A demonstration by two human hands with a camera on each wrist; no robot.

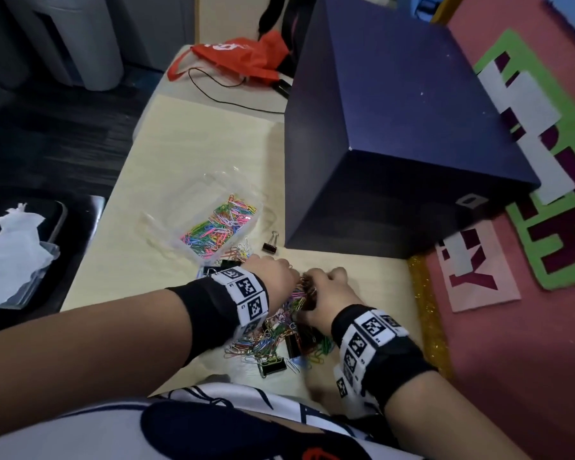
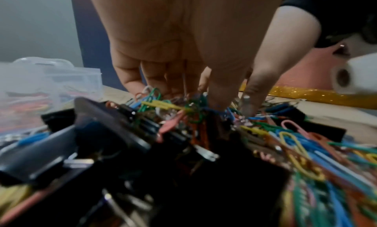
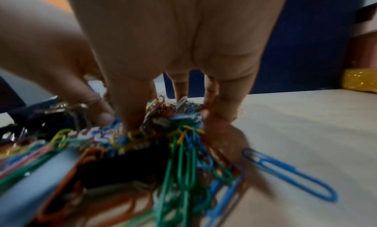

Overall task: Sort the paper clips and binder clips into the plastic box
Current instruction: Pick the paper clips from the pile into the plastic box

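The plastic box (image 1: 213,207) stands open on the pale table (image 1: 180,144), just beyond the hands and left of the dark blue box (image 1: 395,127); it is clear, thin and light, so I think it slides easily if pushed, and it is better to drop clips in from above; one compartment already holds many coloured paper clips; the other compartments I cannot make out

The mixed heap (image 1: 279,336) lies on the table close to the person, between the two wrists; the binder clips (image 1: 272,365) in it are black, stiff and the heavier pieces, best taken by the body or the wire handles; one small binder clip (image 1: 270,245) lies apart, near the blue box; the paper clips (image 3: 183,166) are light, smooth and springy; they hook into each other, so a pinch probably lifts a tangled bunch

The left hand (image 1: 274,277) has its fingers bent down into the heap, and the right hand (image 1: 326,293) too; both seem to pinch a tangle of paper clips, though blur hides the exact hold

The wall cut-out letters (image 1: 561,234) show partly; I read "RY" and a "Y", no whole word; the wristbands (image 1: 246,290) carry square coded marks
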